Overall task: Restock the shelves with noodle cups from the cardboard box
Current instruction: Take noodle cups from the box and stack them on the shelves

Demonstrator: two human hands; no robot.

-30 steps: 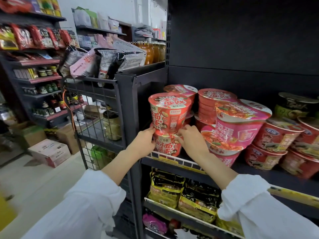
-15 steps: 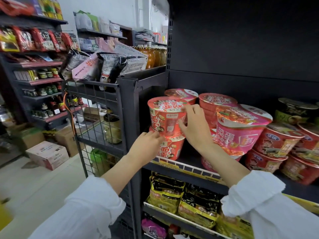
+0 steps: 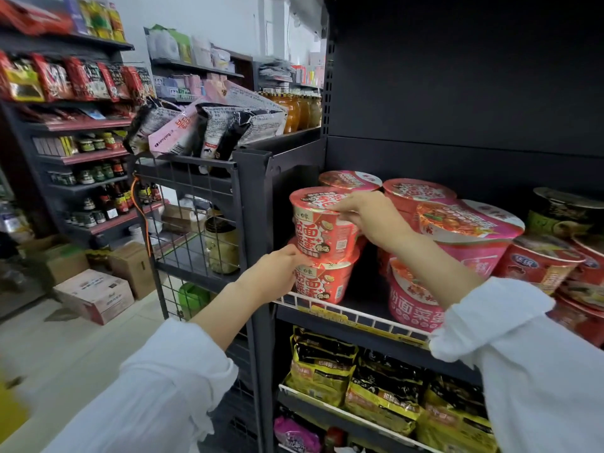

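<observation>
From the head view, two red noodle cups are sitting stacked at the left end of the shelf (image 3: 356, 313), just behind its white wire rail. The right hand (image 3: 366, 214) is reaching in from the right, fingers draped over the lid edge of the upper cup (image 3: 322, 223), gripping it at the rim. The left hand (image 3: 277, 273) is pressing its fingertips against the side of the lower cup (image 3: 322, 282), steadying it more than clasping it. Both forearms are stretching forward and up from white sleeves, the right wrist cocked downward over the cup. These cups look light and thin-walled, with a slick printed wrap, so squeezing hard would probably dent them; holding at the stiffer rim or cradling the tapered wall seems safest. The stack looks tippy. More pink bowls (image 3: 464, 230) are crowding just beside it.
</observation>
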